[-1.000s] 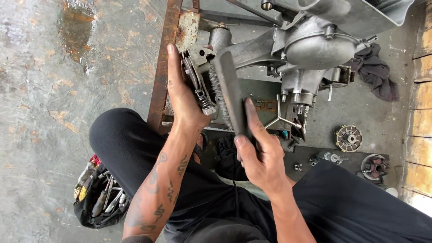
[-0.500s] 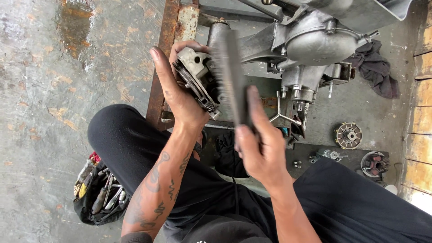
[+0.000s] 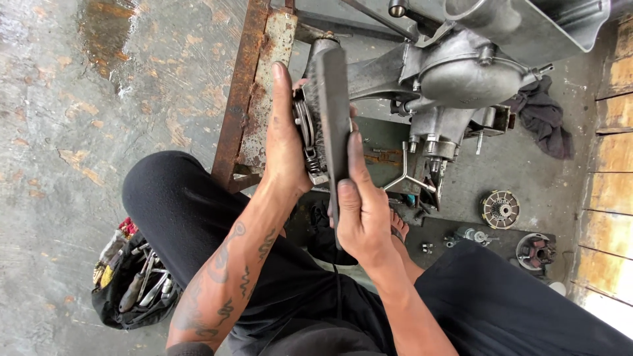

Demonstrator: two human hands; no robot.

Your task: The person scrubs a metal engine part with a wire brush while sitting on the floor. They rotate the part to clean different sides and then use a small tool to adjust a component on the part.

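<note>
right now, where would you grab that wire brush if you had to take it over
By its dark handle end, coming from below near the lap. The wire brush stands nearly on edge, bristles pressed against the round metal part in the left hand. The right hand already grips the bare lower handle.

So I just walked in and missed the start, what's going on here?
A person sitting low on the concrete floor is working a wire brush, held in the right hand, against a round metal engine part gripped in the left hand. The brush lies right against the part. Just ahead, an engine casing rests on a rusty metal stand. A bag of tools lies by the left knee, and loose small parts sit on the floor to the right, near a dark rag.
</note>
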